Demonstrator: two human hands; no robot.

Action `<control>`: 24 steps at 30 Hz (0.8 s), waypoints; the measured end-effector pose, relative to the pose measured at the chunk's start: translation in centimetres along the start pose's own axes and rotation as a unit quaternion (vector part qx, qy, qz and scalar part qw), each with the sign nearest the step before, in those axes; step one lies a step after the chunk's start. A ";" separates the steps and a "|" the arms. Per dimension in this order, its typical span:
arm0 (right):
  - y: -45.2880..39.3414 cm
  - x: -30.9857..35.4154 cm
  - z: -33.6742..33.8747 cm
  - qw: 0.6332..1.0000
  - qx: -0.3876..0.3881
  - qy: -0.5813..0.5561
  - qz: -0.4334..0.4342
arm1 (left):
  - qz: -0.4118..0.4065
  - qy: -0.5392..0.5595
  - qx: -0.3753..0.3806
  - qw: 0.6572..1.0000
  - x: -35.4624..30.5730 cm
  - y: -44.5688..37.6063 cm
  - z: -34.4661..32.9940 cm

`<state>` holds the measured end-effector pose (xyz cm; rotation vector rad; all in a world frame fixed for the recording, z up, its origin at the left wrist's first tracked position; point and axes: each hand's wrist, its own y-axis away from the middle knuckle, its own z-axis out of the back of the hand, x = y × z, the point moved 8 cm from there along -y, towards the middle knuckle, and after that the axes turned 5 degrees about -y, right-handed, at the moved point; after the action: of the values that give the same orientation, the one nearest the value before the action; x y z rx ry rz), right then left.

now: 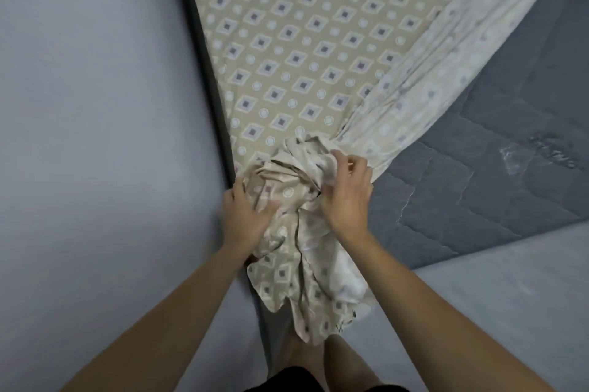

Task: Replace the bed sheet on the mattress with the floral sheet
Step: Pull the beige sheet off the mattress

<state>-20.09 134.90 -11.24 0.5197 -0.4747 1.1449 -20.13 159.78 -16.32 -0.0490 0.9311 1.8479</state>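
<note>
Head view looks down at the beige diamond-patterned sheet (306,50), spread along the wall-side edge of the grey mattress (497,174) and bunched at its near corner. Your left hand (245,216) presses that bunch with fingers spread flat; your right hand (347,197) pinches a fold beside it.

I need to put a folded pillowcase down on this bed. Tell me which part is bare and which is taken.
The bare patch is the grey quilted mattress, uncovered on the right between the peeled-back edge of the patterned sheet and the floor. The left part up to the wall is covered by that sheet. The near corner is crowded: bunched fabric with the left hand and right hand in it.
</note>
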 end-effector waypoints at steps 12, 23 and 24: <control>6.3 -4.8 -10.3 0.919 0.298 0.246 0.080 | 0.037 -0.085 -0.022 0.995 6.1 4.5 -5.7; -10.1 2.2 -4.1 0.978 0.074 0.106 0.165 | -0.095 0.126 -0.144 0.977 -4.3 -6.3 5.8; -11.2 2.6 -4.2 0.977 0.080 0.094 0.173 | -0.102 0.137 -0.130 0.977 -4.8 -7.3 5.9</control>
<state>-8.40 135.70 -14.59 0.4724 -0.3159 1.5621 -9.84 161.02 -14.36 -0.5539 0.8288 1.7858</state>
